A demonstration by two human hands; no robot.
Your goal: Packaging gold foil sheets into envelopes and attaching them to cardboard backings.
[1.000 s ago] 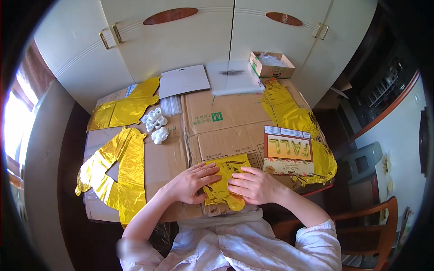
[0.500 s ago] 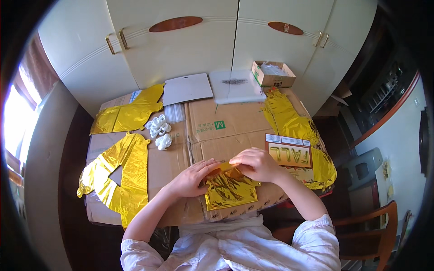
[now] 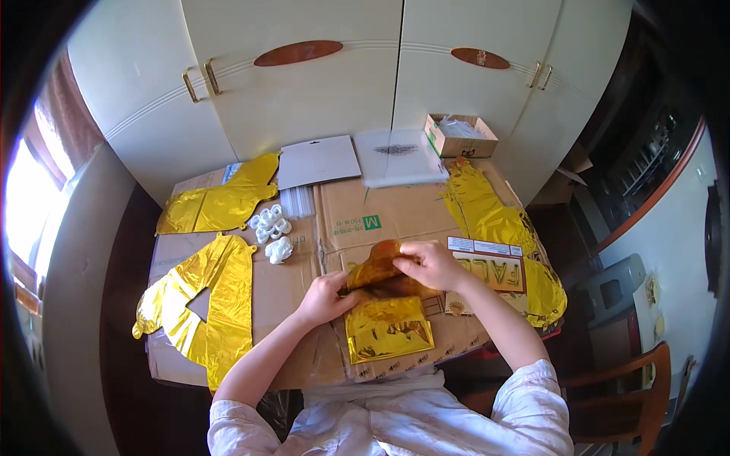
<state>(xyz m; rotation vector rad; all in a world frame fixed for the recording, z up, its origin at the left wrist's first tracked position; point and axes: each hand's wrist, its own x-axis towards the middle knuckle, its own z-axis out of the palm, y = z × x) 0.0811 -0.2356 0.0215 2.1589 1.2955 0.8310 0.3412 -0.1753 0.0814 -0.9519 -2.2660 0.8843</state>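
Observation:
A gold foil balloon (image 3: 388, 328), folded into a flat panel, lies on the cardboard near the table's front edge. Its far flap rises off the surface, with a dark hollow beneath. My right hand (image 3: 430, 266) pinches the top of that flap between thumb and fingers. At the fold's left side, my left hand (image 3: 325, 299) grips the foil with curled fingers, its thumb along the edge. Part of the left fingers is hidden by the foil. Right of my right hand lies a printed card (image 3: 490, 266) with balloon letters pictured on it.
Flat gold foil balloons lie at the front left (image 3: 228, 304), back left (image 3: 220, 199) and right (image 3: 494, 209). White ribbon rolls (image 3: 270, 224), clear straws (image 3: 296, 202), a grey card (image 3: 318, 161), a clear plastic bag (image 3: 399, 158) and a small carton (image 3: 461, 138) stand behind.
My right hand has lifted the foil's far flap up and away from me. My left hand has drawn slightly left and its fingers have curled in. The view has tilted up slightly.

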